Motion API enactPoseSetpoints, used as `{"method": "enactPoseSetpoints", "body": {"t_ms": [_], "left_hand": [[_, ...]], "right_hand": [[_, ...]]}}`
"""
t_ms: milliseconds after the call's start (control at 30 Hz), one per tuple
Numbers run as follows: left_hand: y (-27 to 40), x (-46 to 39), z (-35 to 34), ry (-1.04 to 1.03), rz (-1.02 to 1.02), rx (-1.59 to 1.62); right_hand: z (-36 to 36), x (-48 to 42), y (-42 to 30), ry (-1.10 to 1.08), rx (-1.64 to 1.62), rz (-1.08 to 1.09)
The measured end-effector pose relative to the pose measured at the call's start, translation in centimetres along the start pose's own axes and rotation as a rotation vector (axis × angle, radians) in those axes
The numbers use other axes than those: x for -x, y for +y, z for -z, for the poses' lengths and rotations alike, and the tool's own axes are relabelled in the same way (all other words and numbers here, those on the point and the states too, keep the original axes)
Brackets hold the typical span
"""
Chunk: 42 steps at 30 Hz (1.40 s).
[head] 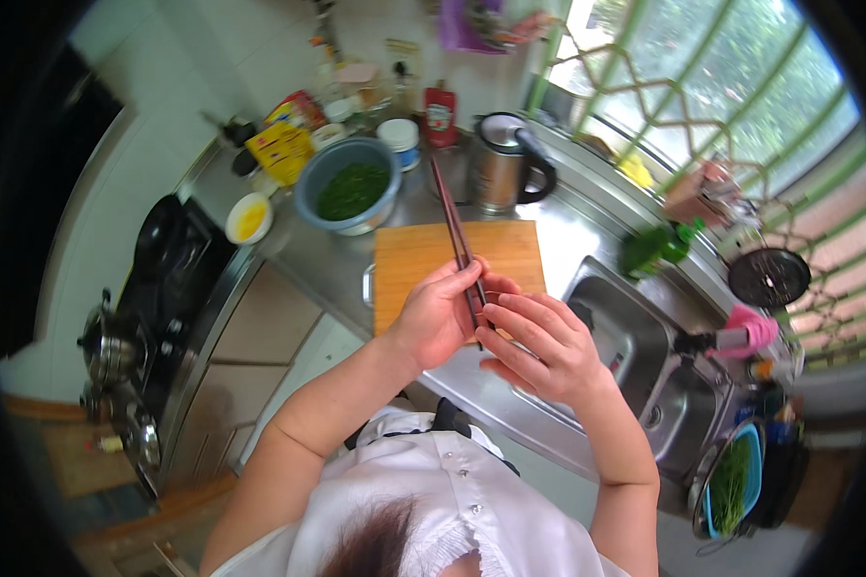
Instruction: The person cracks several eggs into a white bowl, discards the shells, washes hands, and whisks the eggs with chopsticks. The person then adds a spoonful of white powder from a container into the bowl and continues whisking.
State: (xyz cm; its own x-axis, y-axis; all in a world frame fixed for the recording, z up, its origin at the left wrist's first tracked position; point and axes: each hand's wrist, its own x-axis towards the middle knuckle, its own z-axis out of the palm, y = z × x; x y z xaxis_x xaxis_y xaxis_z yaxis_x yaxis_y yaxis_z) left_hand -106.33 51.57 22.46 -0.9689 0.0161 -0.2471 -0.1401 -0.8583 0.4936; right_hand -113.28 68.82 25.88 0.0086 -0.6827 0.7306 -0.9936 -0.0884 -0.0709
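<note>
A pair of dark red-brown chopsticks (pixel 449 205) points away from me above a wooden cutting board (pixel 415 252). My left hand (pixel 436 314) grips them between thumb and fingers near their dark lower ends. My right hand (pixel 541 342) is beside these ends with its fingers spread; whether a fingertip touches the sticks I cannot tell. Beyond the board, to the left, stands a grey-blue bowl (pixel 310 189) with chopped green leaves (pixel 353 191) in it. Left of that, a small white bowl (pixel 235 229) holds a yellow liquid (pixel 251 220), seemingly beaten egg.
An electric kettle (pixel 494 177) stands behind the board, near a red sauce pouch (pixel 440 119) and a white tub (pixel 399 137). On the right is a steel sink (pixel 624 339) with a faucet (pixel 707 340). A black gas stove (pixel 177 252) lies left; a blue basket (pixel 756 461) holds greens.
</note>
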Motion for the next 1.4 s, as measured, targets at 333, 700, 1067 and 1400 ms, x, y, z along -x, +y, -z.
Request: {"method": "enactPoseSetpoints", "body": {"t_ms": [333, 700, 1067, 1400], "left_hand": [[9.7, 12.3, 16.3, 0.32, -0.473, -1.907], [26.4, 16.6, 48.0, 0.922, -0.422, -0.605], [30.7, 8.5, 55.9, 0.499, -0.171, 0.316], [31.5, 10.8, 51.9, 0.566, -0.17, 0.186]], "right_hand": [[-19.0, -8.4, -4.1, -0.013, -1.431, -1.136], [-45.2, -22.4, -6.4, 0.226, -1.165, -1.281], [-57.4, -24.4, -5.1, 0.332, -0.998, -1.492], [-55.8, -21.9, -5.6, 0.372, -0.882, -1.39]]}}
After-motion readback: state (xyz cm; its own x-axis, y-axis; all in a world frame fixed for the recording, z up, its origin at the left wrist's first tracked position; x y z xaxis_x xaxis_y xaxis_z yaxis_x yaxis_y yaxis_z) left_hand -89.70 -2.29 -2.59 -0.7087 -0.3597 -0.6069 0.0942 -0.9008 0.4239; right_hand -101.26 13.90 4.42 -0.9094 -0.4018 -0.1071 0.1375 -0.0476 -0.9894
